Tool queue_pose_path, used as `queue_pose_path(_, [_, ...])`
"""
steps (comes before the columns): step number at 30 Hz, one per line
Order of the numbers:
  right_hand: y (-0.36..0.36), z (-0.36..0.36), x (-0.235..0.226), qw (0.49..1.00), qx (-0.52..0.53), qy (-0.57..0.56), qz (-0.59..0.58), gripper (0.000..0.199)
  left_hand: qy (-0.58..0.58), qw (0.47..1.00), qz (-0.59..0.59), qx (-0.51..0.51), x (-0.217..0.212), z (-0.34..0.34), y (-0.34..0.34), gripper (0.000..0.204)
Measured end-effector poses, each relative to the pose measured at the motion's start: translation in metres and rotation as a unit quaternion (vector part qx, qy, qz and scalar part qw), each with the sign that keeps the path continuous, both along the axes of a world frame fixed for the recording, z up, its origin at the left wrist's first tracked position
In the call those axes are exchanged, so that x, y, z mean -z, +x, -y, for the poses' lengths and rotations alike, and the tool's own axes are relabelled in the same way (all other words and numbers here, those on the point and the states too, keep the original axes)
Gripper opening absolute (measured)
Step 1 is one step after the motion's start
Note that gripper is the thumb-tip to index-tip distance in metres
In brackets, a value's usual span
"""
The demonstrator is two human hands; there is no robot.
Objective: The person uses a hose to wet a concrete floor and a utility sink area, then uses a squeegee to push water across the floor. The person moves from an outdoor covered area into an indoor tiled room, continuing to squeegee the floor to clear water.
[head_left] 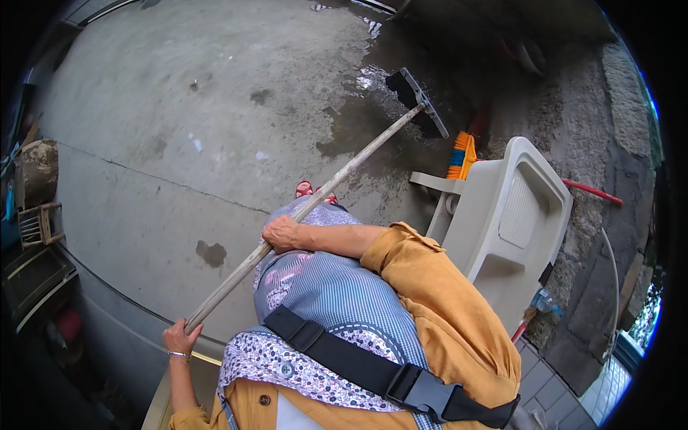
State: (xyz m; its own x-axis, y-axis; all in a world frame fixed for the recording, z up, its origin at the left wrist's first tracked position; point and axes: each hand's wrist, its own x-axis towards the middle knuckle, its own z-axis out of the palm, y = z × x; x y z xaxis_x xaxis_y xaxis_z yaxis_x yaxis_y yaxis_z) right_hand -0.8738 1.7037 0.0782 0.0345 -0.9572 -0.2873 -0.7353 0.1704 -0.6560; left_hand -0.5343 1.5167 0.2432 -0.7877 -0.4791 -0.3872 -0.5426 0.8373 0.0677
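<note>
A floor squeegee (pixel 358 159) with a long wooden handle runs slantwise across the view. Its metal head (pixel 428 106) and black rubber blade rest on dark wet concrete at the upper right. Near the handle's upper end, by my left side, my left hand (pixel 183 338) is closed around the wood; a bracelet circles that wrist. My right hand (pixel 282 233) grips the handle around its middle, in front of my apron. Water (pixel 373 77) shines on the floor beside the squeegee head.
To the right stands a beige plastic wash sink (pixel 494 215). Orange and blue broom bristles (pixel 461 156) and a red handle (pixel 593 191) show beside it. A clear plastic bottle (pixel 546 302) lies near a rough stone ledge (pixel 573 122). A small wooden stool (pixel 41 224) sits at left.
</note>
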Motion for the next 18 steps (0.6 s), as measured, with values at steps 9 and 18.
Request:
queue_pose_path(9, [-0.105, -0.085, 0.076, 0.995, 0.04, 0.071, -0.053, 0.012, 0.036, 0.998, 0.011, -0.043, 0.043, -0.125, -0.148, 0.045])
queue_pose_path(18, [-0.074, -0.074, 0.114, 0.998, 0.014, 0.017, -0.063, 0.008, -0.018, 0.997, 0.033, -0.064, -0.001, -0.119, -0.152, 0.047])
